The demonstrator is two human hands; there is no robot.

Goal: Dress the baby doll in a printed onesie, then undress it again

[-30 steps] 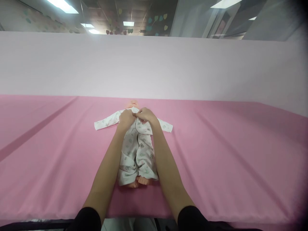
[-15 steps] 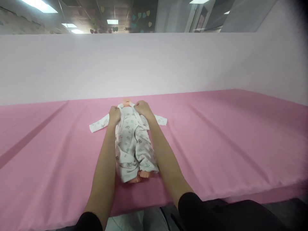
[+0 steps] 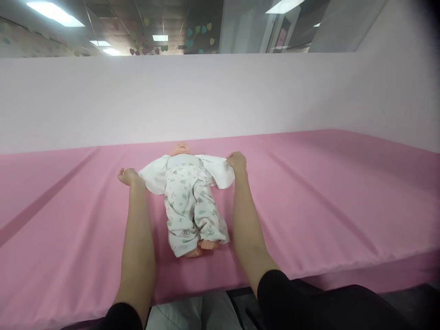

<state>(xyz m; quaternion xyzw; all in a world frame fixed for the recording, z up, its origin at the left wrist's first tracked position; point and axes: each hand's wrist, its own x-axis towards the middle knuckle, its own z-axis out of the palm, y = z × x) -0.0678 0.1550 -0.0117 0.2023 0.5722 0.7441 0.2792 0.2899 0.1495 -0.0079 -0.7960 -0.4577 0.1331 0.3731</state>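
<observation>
A baby doll (image 3: 182,149) lies on its back on the pink table cover (image 3: 309,197), head away from me, feet near the front edge. It wears a white printed romper (image 3: 189,206). My left hand (image 3: 128,176) grips the romper's left flap and holds it out to the left. My right hand (image 3: 237,162) grips the right flap and holds it out to the right. The top of the romper is spread open, white inside showing. The doll's bare feet (image 3: 201,247) stick out at the bottom.
A pale partition wall (image 3: 220,96) runs along the back and right of the table. The table's front edge (image 3: 343,268) is just before my body. Ceiling lights and hanging heart decorations show above the wall.
My hands were together at the doll's chest; they have moved apart sideways, pulling the romper's front open. The sleeves that lay flat are now folded under the spread flaps.
</observation>
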